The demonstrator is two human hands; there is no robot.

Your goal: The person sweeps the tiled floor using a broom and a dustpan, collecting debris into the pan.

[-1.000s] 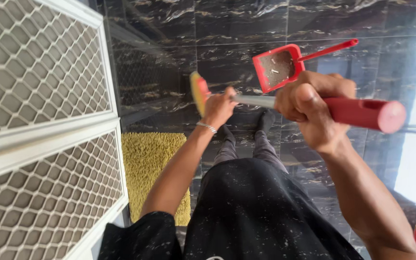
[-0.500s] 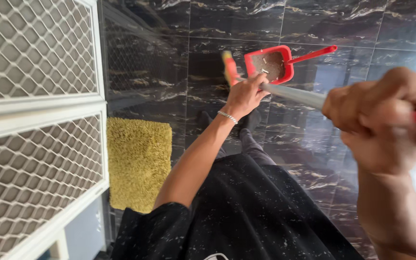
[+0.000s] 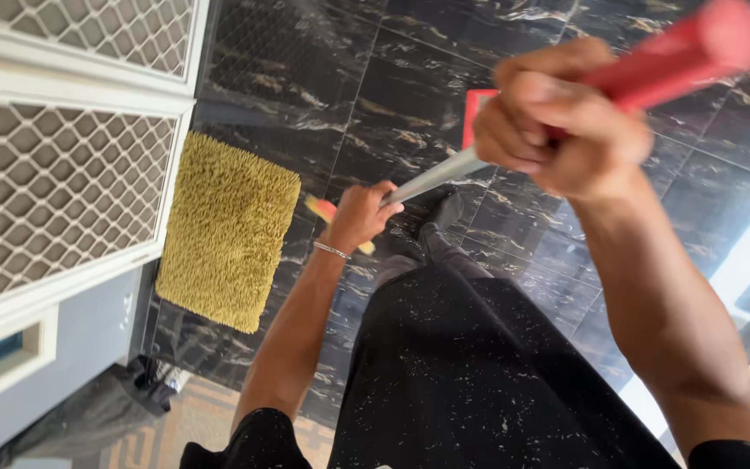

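While the right hand [image 3: 557, 122] is fisted high around the broom's [image 3: 431, 178] red grip, the outstretched left hand [image 3: 362, 213] clasps its grey shaft low beside the yellow mat [image 3: 227, 230].

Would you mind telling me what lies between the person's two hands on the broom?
In the head view, only the broom's bare grey metal shaft runs between the left hand and the right hand, above the dark marble floor.
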